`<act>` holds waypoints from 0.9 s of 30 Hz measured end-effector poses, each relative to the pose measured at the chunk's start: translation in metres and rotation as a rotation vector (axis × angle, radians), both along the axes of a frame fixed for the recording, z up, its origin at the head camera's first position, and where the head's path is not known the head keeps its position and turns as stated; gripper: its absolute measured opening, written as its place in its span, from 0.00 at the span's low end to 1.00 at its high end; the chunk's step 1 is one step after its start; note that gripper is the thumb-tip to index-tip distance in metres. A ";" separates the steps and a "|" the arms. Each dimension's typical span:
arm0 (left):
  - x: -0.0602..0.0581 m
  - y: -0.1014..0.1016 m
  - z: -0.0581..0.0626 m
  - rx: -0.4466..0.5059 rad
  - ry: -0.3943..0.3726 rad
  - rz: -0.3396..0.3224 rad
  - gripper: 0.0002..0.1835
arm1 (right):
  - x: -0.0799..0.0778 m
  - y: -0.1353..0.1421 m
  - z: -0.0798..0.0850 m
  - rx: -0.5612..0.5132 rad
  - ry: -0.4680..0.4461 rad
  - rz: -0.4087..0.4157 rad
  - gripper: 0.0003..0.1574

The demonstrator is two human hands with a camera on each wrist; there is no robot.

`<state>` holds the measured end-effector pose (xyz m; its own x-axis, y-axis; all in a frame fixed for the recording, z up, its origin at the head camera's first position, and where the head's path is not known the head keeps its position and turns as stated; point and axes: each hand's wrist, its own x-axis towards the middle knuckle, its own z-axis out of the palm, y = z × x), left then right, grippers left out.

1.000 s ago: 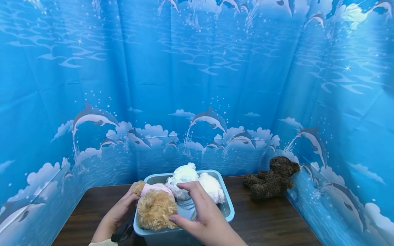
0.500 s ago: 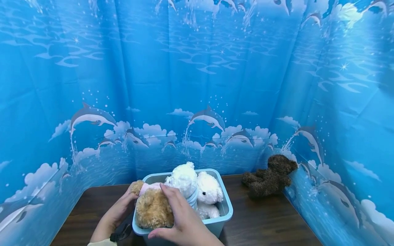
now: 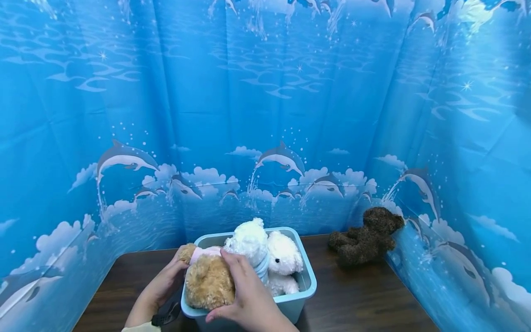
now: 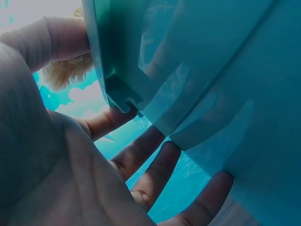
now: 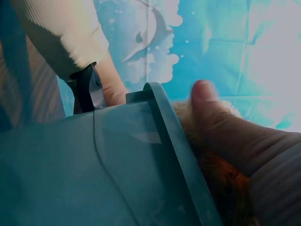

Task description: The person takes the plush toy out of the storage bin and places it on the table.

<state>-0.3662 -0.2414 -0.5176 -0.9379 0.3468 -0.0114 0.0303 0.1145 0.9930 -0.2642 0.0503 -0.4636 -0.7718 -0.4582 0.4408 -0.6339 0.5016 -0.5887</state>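
Note:
A light blue plastic bin point(image 3: 309, 281) holds several plush toys. My left hand point(image 3: 162, 281) grips its left side: in the left wrist view the thumb point(image 4: 56, 40) hooks over the rim and the fingers touch the outer wall. Inside the bin's left part lies a tan plush toy point(image 3: 209, 282) with a pink garment. My right hand point(image 3: 250, 295) cups this toy, its thumb point(image 5: 207, 106) against the fur just inside the rim. Beside it are a white plush toy point(image 3: 249, 240) in a blue striped garment and another white plush toy point(image 3: 284, 256) with a dark eye.
A dark brown teddy bear point(image 3: 367, 240) lies on the wooden table point(image 3: 352, 295) to the right of the bin. Blue dolphin-print curtains point(image 3: 265, 115) surround the table at the back and sides. A black band point(image 5: 87, 89) circles the left wrist.
My right hand has moved left from over the bin's middle onto the tan plush toy, uncovering the white toy's face. The left hand has stayed at the bin's left side.

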 end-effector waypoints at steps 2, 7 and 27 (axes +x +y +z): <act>0.000 0.001 0.000 -0.005 0.009 -0.008 0.27 | -0.001 0.000 0.001 0.027 -0.027 -0.014 0.80; -0.001 0.002 -0.002 -0.011 0.010 0.009 0.30 | -0.003 -0.001 0.004 0.051 -0.118 -0.062 0.78; 0.006 0.004 -0.004 0.002 -0.070 0.061 0.39 | -0.011 0.008 0.004 -0.335 -0.250 -0.025 0.52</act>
<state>-0.3605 -0.2377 -0.5219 -0.9541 0.2895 -0.0768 -0.0459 0.1120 0.9926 -0.2750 0.0582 -0.4599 -0.8831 -0.3011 0.3597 -0.4407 0.2699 -0.8561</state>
